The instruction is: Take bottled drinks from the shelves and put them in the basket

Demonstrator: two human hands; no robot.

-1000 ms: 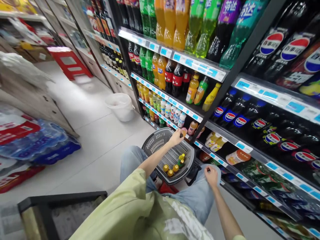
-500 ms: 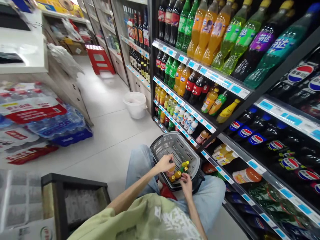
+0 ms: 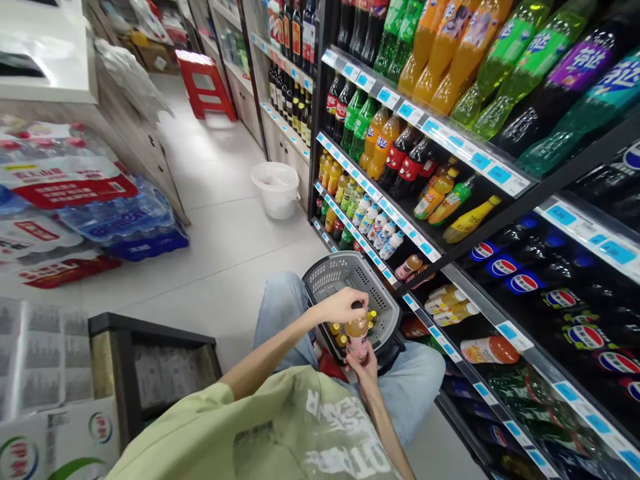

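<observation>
A drink bottle [image 3: 356, 332] with a dark cap, amber contents and a pink label is held upright over the shopping basket. My left hand [image 3: 343, 307] grips it at the cap from above. Lower down, my right hand [image 3: 365, 368] has its fingers wrapped round the bottle's base. The grey plastic basket [image 3: 327, 283] stands on the floor between my knees. Several small yellow-capped bottles [image 3: 341, 339] are inside it, partly hidden by my hands and the held bottle.
Drink shelves [image 3: 425, 250] rise close on my right, packed with bottles. A white bucket [image 3: 276, 193] and a red stool [image 3: 205, 87] are on the floor ahead. Wrapped water packs [image 3: 120, 223] lie at left, with a dark-framed crate [image 3: 155, 327] nearer me.
The pink-labelled bottle has come up out of the basket in my left hand. My right hand has moved from the basket's near side onto the bottle's base. The view has tilted down slightly.
</observation>
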